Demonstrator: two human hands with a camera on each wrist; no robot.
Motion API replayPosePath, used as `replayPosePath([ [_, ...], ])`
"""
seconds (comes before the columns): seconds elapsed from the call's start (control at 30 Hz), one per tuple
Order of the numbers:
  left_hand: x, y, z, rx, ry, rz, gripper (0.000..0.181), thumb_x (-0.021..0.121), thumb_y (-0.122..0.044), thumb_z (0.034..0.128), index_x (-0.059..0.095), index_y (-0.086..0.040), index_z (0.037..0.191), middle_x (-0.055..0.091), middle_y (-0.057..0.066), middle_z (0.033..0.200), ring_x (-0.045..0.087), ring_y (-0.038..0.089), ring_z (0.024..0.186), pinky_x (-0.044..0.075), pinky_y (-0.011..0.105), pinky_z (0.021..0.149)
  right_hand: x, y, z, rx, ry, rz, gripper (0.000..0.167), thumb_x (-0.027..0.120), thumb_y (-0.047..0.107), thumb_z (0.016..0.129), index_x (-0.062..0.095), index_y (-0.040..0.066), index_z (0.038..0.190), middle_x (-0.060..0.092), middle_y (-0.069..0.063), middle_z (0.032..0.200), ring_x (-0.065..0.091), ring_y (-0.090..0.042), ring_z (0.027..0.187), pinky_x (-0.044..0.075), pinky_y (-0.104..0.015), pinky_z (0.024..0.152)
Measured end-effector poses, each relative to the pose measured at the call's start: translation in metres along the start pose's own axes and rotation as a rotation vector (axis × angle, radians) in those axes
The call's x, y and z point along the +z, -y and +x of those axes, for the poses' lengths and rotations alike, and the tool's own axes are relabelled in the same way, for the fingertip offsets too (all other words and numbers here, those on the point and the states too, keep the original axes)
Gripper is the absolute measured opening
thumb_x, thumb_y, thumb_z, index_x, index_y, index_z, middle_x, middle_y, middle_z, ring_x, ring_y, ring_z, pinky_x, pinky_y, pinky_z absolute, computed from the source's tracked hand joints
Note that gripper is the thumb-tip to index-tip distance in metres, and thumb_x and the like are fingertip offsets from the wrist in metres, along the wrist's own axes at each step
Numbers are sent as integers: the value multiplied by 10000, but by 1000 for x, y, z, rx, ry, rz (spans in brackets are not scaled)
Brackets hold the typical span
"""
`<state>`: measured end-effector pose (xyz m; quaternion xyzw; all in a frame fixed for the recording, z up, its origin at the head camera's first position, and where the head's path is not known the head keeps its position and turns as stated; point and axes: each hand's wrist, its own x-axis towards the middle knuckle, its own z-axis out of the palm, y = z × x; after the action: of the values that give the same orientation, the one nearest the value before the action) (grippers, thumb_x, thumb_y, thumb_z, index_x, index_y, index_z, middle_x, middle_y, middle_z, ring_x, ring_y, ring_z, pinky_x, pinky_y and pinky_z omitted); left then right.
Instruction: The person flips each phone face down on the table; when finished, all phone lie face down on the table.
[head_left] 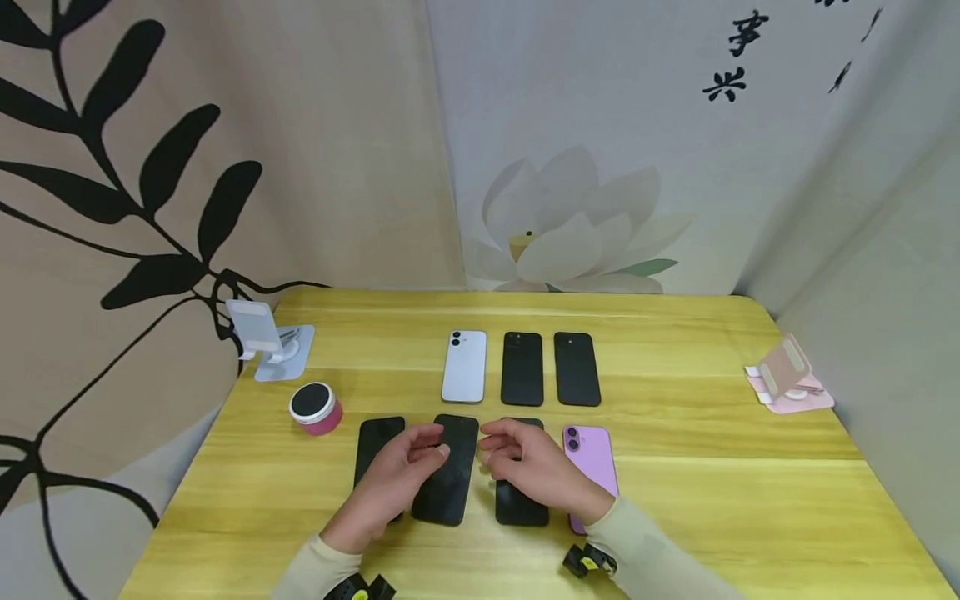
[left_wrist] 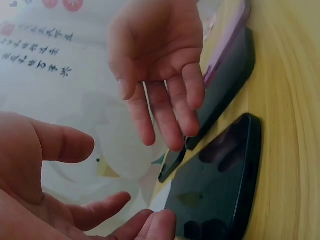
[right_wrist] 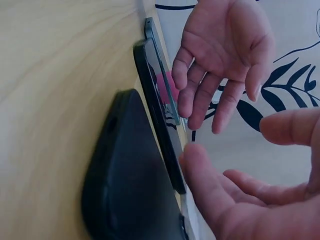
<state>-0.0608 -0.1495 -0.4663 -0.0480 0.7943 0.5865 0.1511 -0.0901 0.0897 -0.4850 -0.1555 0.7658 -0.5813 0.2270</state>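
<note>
My left hand (head_left: 401,467) hovers over the front row of phones, between a dark phone (head_left: 377,440) at the left and a black phone (head_left: 447,492) lying glossy screen up. Its fingers are loosely bent, with nothing in them. Facing it, my right hand (head_left: 536,467) is above another black phone (head_left: 517,507) and partly hides it. A purple phone (head_left: 592,454) lies camera side up beside that one, its lower part behind my right wrist. In the left wrist view the palm of my right hand (left_wrist: 162,60) appears empty; in the right wrist view so does my left palm (right_wrist: 225,45).
Behind the front row lie a white phone (head_left: 464,367) and two black phones, one (head_left: 522,369) beside the other (head_left: 577,369). At the left are a pale phone stand (head_left: 281,342) and a pink jar (head_left: 318,412) with a dark-topped lid. A pink stand (head_left: 787,375) is at the right edge.
</note>
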Motion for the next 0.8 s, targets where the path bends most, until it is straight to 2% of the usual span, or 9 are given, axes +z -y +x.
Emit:
replayPosePath([
  [0.1,-3,2,-1,-6,-19,7,443,657,-237,1055,591,-52,1452,642,151,1402,589,312,1298,520,511,1070,5,-2,3,33,31,75,530,627,137,1004,517,-49,1488,655,-233,1380,723,-307,1143,630,-312,870],
  [0.23,-7,2,-4,-15,-23,8,456,646,-244,1062,571,-55,1470,603,174,1461,554,347,1356,491,543,1110,11,-3,5,71,41,126,547,625,159,1015,496,-63,1498,623,-255,1406,718,-293,1150,642,-381,883],
  [0.5,-12,-1,-4,-38,18,-26,517,652,-278,1057,522,-42,1498,471,247,1596,425,439,1509,404,616,1198,14,-2,3,107,37,195,585,662,185,1020,471,-61,1515,577,-264,1470,684,-325,1232,645,-432,897],
  [0.63,-12,-1,-2,-58,19,-45,518,651,-274,1055,521,-34,1495,465,251,1602,415,432,1517,444,605,1172,14,-4,1,108,56,223,609,677,181,1016,454,-67,1527,542,-260,1518,670,-314,1248,638,-429,920],
  [0.8,-12,1,-2,-77,3,-70,526,645,-253,1059,502,-18,1507,472,265,1585,473,431,1462,510,593,1108,16,-4,-2,107,64,239,627,695,179,999,459,-60,1529,541,-244,1527,658,-322,1260,630,-411,941],
])
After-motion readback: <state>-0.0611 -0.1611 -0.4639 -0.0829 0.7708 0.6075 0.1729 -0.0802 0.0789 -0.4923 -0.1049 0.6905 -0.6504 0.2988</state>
